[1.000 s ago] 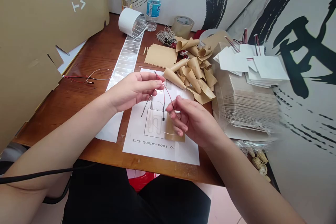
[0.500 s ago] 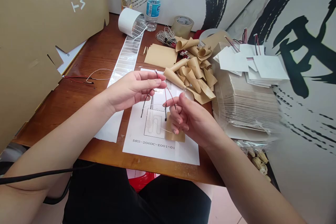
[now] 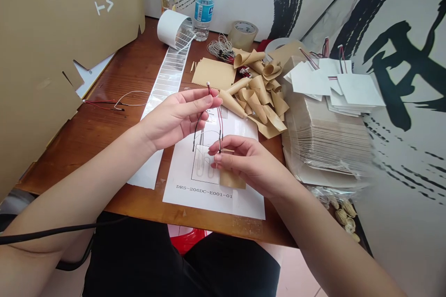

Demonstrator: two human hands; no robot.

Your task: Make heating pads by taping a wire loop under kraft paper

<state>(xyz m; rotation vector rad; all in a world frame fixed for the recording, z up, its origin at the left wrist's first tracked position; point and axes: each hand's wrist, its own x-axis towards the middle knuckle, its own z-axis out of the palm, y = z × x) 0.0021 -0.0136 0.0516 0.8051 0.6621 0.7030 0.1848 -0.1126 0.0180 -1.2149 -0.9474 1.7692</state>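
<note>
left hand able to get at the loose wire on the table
Probably yes: only the flat strip lies between the left hand and the loose wire, but that hand pinches another wire it must release.

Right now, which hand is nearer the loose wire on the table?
Left hand: it is to the right of the loose wire, not touching it. Right hand is farther right, over the printed sheet.

Left hand (image 3: 177, 118) pinching red-and-black thin wires (image 3: 219, 125) at fingertips, black lead (image 3: 197, 130) hanging below fingers. Right hand (image 3: 249, 164) gripping lower part of wires between fingertips. Under right fingers, kraft paper piece (image 3: 232, 178) on printed sheet (image 3: 209, 199). Curled kraft paper strips (image 3: 252, 97) just beyond left fingertips.
</note>
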